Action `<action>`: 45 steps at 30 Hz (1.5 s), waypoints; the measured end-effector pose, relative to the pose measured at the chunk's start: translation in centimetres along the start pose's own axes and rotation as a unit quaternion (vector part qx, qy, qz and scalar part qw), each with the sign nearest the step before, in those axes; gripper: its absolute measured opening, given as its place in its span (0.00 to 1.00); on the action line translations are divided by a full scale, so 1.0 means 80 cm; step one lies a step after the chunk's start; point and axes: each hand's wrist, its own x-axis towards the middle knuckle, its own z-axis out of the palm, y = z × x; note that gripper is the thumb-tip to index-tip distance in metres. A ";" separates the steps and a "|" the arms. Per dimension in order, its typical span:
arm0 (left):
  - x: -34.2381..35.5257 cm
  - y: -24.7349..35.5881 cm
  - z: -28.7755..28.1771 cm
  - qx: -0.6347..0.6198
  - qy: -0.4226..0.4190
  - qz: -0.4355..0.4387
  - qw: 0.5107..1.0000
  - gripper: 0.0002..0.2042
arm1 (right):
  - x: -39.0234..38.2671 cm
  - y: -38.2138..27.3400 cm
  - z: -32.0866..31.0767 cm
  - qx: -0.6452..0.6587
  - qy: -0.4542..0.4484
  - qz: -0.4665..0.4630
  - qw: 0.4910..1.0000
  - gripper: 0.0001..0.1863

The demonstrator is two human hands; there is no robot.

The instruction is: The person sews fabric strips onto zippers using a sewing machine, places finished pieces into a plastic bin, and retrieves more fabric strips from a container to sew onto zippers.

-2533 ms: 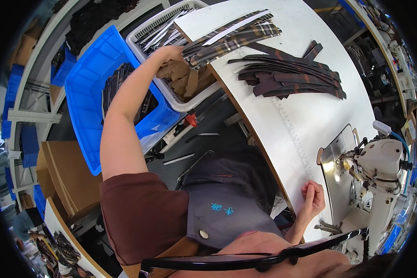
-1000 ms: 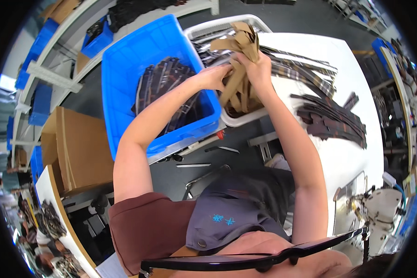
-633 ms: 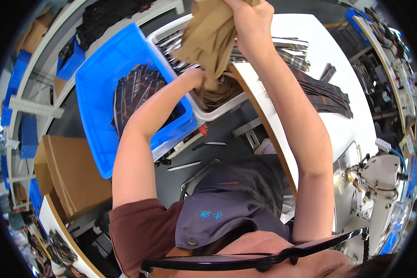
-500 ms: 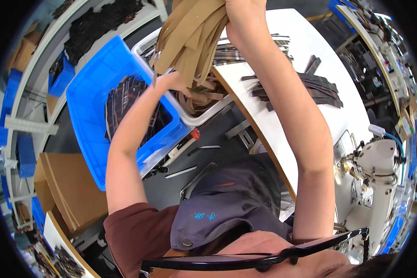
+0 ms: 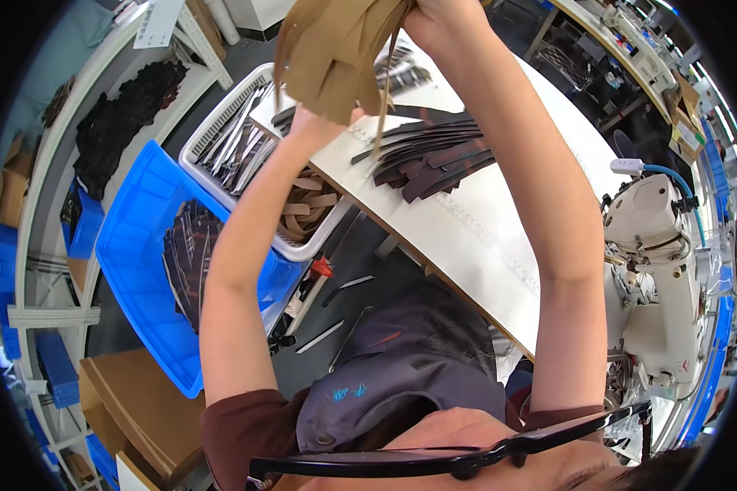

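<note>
A thick bundle of tan fabric strips (image 5: 336, 61) hangs at the top of the view. At its upper right end my right hand (image 5: 438, 18) is closed around it, partly cut off by the frame edge. My left hand (image 5: 319, 127) is at the bundle's lower ends; the strips cover most of its fingers, so its grip cannot be made out. Below the bundle, dark and brownish strips (image 5: 426, 155) lie fanned out on the white table (image 5: 467, 237). More tan strips (image 5: 307, 204) rest in a white basket (image 5: 323, 237) beside the table edge.
To the left, a blue bin (image 5: 139, 237) holds dark plaid pieces (image 5: 190, 254). A cardboard box (image 5: 139, 409) stands below it. On the right is a white sewing machine (image 5: 659, 270). Shelving (image 5: 53, 317) with blue bins runs along the far left.
My view has turned to the right. Both hands have carried the tan bundle from over the basket to above the table. My right hand still grips it.
</note>
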 end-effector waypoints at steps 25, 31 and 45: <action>0.053 0.038 -0.038 -0.359 0.010 -0.093 0.929 0.30 | -0.077 0.036 -0.199 -0.093 0.062 0.312 0.944 0.20; 0.047 0.128 -0.097 -0.392 -0.320 -0.165 0.847 0.37 | -0.046 0.021 -0.140 -0.033 0.046 0.197 0.979 0.16; 0.024 0.058 -0.047 -0.196 -0.286 -0.211 0.914 0.38 | -0.162 0.017 -0.192 -0.563 0.015 0.146 0.813 0.28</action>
